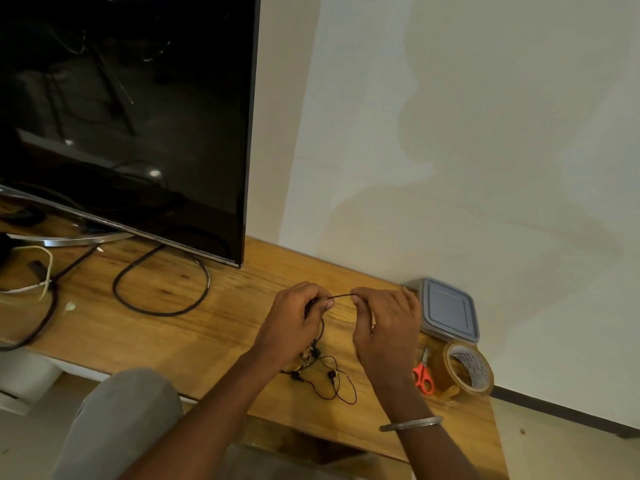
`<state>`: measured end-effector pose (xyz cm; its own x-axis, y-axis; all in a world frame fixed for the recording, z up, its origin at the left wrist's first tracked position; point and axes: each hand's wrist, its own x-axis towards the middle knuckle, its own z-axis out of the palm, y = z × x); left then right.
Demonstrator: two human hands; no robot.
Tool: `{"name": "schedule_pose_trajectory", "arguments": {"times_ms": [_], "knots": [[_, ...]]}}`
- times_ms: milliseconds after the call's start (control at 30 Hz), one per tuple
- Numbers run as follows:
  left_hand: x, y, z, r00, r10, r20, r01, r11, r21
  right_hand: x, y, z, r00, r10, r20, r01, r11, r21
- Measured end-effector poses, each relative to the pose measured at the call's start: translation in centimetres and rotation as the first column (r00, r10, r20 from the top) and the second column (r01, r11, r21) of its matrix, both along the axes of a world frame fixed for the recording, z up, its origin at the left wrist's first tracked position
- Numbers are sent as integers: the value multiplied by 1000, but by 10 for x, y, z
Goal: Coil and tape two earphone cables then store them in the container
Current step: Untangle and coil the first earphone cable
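A thin black earphone cable (pixel 341 296) is stretched between my two hands above the wooden table (pixel 194 327). My left hand (pixel 298 323) pinches one end and my right hand (pixel 384 323) pinches the other. The rest of the cable hangs down from my left hand into a loose tangle of earphones (pixel 329 379) lying on the table near the front edge. A closed container with a grey-blue lid (pixel 448 308) stands against the wall just right of my right hand. In front of it sit a roll of brown tape (pixel 467 372) and orange-handled scissors (pixel 424 374).
A large dark TV screen (pixel 121 116) on a silver stand fills the left. Thick black power cables (pixel 162 285) loop on the table below it, with a pale cord (pixel 41 271) at far left. My knee in grey trousers (pixel 121 417) is at the table's front edge.
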<state>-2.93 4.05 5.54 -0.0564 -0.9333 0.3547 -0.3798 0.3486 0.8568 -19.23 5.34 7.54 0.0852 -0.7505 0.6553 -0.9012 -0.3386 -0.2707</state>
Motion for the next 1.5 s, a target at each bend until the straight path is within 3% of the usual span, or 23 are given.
{"name": "schedule_pose_trajectory", "arguments": {"times_ms": [100,233,467,567,700,767,833,933,1200,1300,1500], "knots": [[-2,1,0,999,-7,-34,8,1000,14,-3,-1,-2,969,-53,243,50,999,20],[-1,1,-1,998,-4,-65,7,999,44,-5,1,-5,796,-136,590,82,990,118],[2,0,0,995,27,-100,-19,997,78,-12,6,-10,625,-314,715,221,949,224],[7,-2,0,997,40,-63,-36,997,65,-19,8,-13,596,-353,722,247,935,253],[7,-4,0,999,40,-32,-39,998,46,-22,13,-21,625,-393,674,239,919,314],[7,-4,-2,996,69,-51,-66,996,61,-19,17,-24,715,-369,595,200,922,332],[5,-3,-4,996,70,-47,-68,996,55,-12,21,-24,832,-259,491,123,948,292],[-2,1,-3,1000,15,-26,-14,999,31,2,23,-24,938,-45,343,-53,961,273],[-2,1,-2,998,-60,-25,60,998,-2,2,5,-13,990,100,97,-117,975,188],[-3,0,-2,998,-58,-32,58,998,7,-3,1,-6,988,97,122,-111,988,109],[-5,1,-5,997,-71,-43,74,994,76,-5,0,1,943,29,332,-44,998,36]]}}
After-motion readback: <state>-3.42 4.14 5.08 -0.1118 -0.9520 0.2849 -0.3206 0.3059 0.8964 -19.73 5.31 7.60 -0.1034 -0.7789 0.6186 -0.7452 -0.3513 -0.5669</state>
